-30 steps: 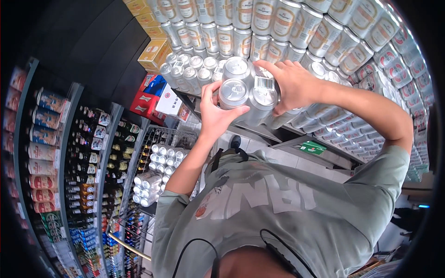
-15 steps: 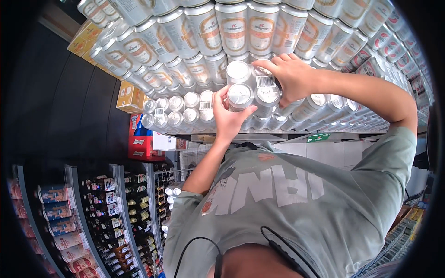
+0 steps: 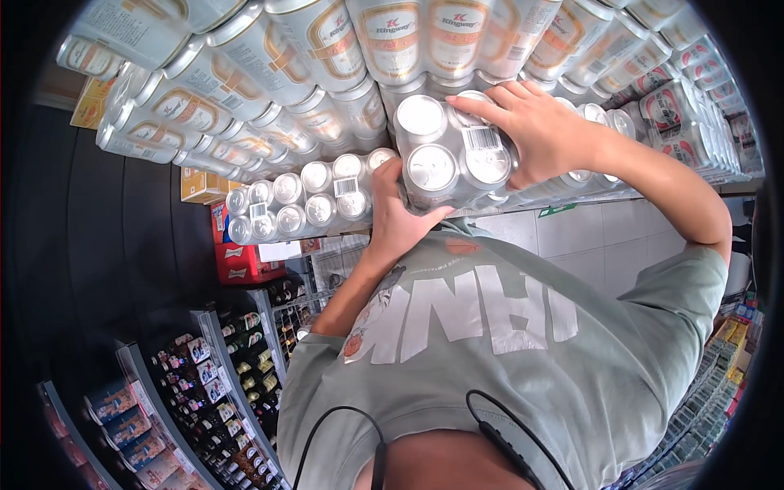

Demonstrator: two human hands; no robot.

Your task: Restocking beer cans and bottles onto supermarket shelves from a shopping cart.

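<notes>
Between my two hands stands a shrink-wrapped pack of silver beer cans (image 3: 432, 168), lids up, with a white barcode label on top. My left hand (image 3: 395, 202) grips its near left side, thumb across the front; some of its fingers are hidden between this pack and the row beside it. My right hand (image 3: 541, 135) clasps the right side, fingers reaching over the far edge and thumb side low on the near right corner. Just left of my left hand is a row of wrapped can packs (image 3: 304, 196), also lids up.
A tall wall of stacked silver cans (image 3: 392, 41) rises right behind the pack. More cans with pink-red labels (image 3: 682, 106) are at the far right. On the left are yellow cartons (image 3: 204, 184), a red box (image 3: 238, 261) and shelves of bottles (image 3: 192, 371).
My view has come closer to the can stack, so the cans look larger. Both hands keep their hold on the pack, which now appears slightly further right in view.
</notes>
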